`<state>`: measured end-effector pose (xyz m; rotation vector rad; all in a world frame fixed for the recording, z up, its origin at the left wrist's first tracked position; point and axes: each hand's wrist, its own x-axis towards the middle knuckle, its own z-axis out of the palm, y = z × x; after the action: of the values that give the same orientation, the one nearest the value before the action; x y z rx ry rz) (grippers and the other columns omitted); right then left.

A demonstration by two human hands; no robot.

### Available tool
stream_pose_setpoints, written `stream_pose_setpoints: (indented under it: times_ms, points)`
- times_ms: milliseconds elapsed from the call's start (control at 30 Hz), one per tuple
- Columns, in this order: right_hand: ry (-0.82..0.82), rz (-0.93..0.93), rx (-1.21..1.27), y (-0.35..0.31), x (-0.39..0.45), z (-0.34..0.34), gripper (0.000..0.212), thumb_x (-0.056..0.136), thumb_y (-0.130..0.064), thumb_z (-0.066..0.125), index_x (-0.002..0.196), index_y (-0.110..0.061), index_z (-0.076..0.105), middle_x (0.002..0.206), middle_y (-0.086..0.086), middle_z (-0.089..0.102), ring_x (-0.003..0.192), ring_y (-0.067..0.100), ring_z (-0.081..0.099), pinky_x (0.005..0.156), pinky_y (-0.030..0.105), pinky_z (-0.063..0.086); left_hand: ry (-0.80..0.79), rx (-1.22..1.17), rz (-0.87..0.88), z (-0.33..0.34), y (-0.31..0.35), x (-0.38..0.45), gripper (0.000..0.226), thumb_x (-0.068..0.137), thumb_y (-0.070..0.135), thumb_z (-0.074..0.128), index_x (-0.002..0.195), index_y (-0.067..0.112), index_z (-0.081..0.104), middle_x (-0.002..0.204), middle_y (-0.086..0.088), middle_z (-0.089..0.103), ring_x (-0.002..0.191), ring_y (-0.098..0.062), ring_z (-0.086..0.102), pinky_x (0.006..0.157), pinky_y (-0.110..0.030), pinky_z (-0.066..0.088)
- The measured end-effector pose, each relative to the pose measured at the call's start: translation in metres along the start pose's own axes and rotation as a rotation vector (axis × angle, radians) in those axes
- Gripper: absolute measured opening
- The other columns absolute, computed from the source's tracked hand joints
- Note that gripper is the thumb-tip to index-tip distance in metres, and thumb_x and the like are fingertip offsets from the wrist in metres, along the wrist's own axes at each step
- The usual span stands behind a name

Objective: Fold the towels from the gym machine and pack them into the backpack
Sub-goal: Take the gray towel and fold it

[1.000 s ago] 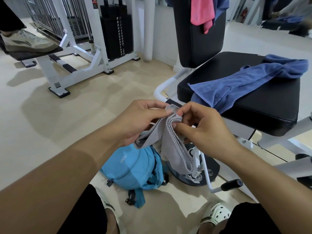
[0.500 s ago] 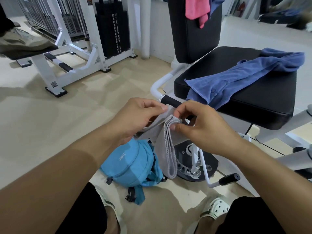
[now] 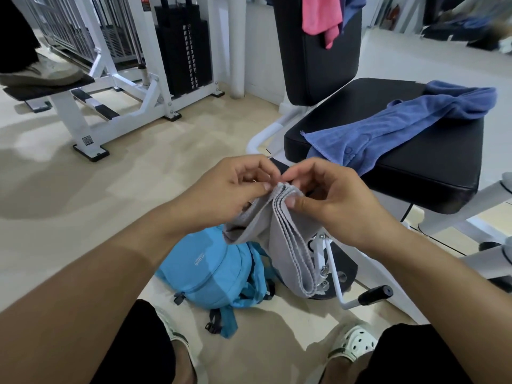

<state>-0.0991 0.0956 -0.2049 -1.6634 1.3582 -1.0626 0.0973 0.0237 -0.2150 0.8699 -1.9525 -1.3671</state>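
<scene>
A grey towel [image 3: 288, 242], folded into several layers, hangs in front of me. My left hand [image 3: 230, 189] and my right hand [image 3: 329, 200] both pinch its top edge, thumbs close together. Directly below it a light blue backpack [image 3: 210, 273] lies on the floor. A blue towel [image 3: 401, 123] lies crumpled across the black seat [image 3: 415, 173] of the gym machine. A pink towel [image 3: 321, 15] hangs over the top of the black backrest [image 3: 313, 65], with a dark blue cloth beside it.
The machine's white frame and a black-handled lever [image 3: 371, 295] stand right of the backpack. A white weight-stack machine [image 3: 177, 51] and a bench [image 3: 47, 87] with a shoe on it stand at the back left. My feet in white clogs [image 3: 354, 342] rest near the backpack.
The folded grey towel hangs longer and its layers are lined up more evenly. Both hands kept their pinch on its top edge and shifted slightly.
</scene>
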Motion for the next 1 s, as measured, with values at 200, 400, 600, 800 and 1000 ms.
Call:
stream_pose_setpoints:
  times_ms: [200,400,600,800,1000]
  points:
    - [0.045,0.008,0.078,0.0,0.0,-0.003,0.034,0.077,-0.001,0.083,0.094,-0.007,0.054,0.088,0.011,0.075,0.086,0.034,0.07,0.088,0.045,0.055,-0.082,-0.088,-0.042,-0.005,0.002,-0.003,0.01,0.086,0.021,0.065,0.09,0.021,0.074,0.099,-0.018,0.069,0.085,-0.022,0.061,0.075,-0.043,0.05]
    - [-0.122,0.013,0.001,-0.001,0.0,-0.002,0.034,0.075,-0.002,0.084,0.094,-0.014,0.058,0.086,0.003,0.074,0.078,0.014,0.067,0.069,0.027,0.053,-0.274,-0.008,-0.031,-0.01,0.005,-0.007,0.009,0.082,0.006,0.067,0.087,0.012,0.064,0.083,-0.015,0.06,0.077,-0.022,0.054,0.063,-0.028,0.048]
    - [-0.18,0.034,-0.078,0.002,0.0,-0.002,0.023,0.079,-0.006,0.083,0.095,-0.012,0.068,0.084,0.002,0.071,0.076,0.012,0.062,0.073,0.031,0.053,-0.193,0.2,0.127,-0.003,0.004,-0.007,0.016,0.082,-0.002,0.064,0.078,0.009,0.053,0.079,-0.006,0.059,0.076,-0.014,0.057,0.069,-0.032,0.048]
    - [-0.099,0.008,-0.126,0.002,-0.001,-0.001,0.023,0.077,-0.011,0.086,0.094,-0.015,0.071,0.083,0.002,0.072,0.073,0.008,0.061,0.074,0.026,0.053,0.055,0.191,0.213,0.005,-0.003,-0.003,0.024,0.084,-0.01,0.067,0.097,0.009,0.06,0.086,-0.007,0.065,0.078,-0.021,0.065,0.081,-0.033,0.055]
    - [-0.008,0.019,-0.098,0.003,-0.001,0.003,0.019,0.082,-0.015,0.083,0.094,-0.019,0.069,0.085,0.004,0.072,0.074,0.009,0.063,0.077,0.031,0.053,0.093,-0.056,0.089,0.003,-0.003,-0.001,0.029,0.08,-0.002,0.077,0.103,0.012,0.065,0.077,0.009,0.068,0.075,-0.009,0.062,0.076,-0.02,0.052]
